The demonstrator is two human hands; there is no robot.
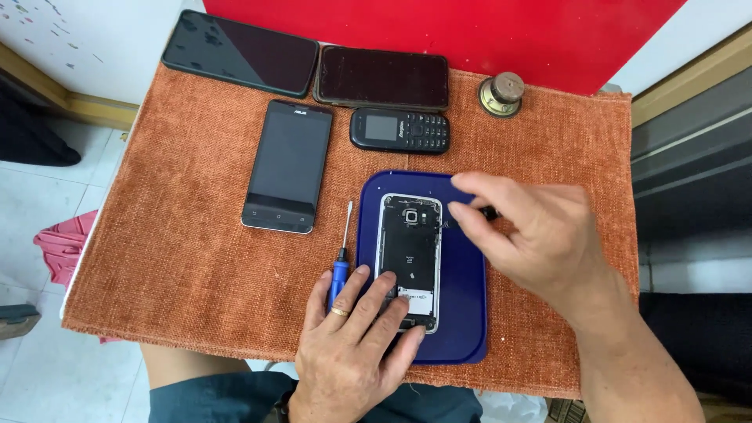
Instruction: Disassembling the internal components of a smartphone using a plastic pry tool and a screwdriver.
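Note:
An opened smartphone point(409, 254) with its back cover off lies on a dark blue mat point(464, 313). My left hand point(352, 345) presses its fingers on the phone's lower end and holds it flat. My right hand point(540, 235) hovers at the phone's upper right, pinching a small black tool point(487, 211) whose tip points at the phone's top edge. A blue-handled screwdriver point(341, 254) lies just left of the mat, beside my left index finger.
An orange cloth point(180, 258) covers the small table. At the back lie three black smartphones point(287, 166) point(241, 53) point(382, 77) and a small keypad phone point(399, 130). A round metal speaker part point(502, 94) stands at the back right. Floor drops off at left.

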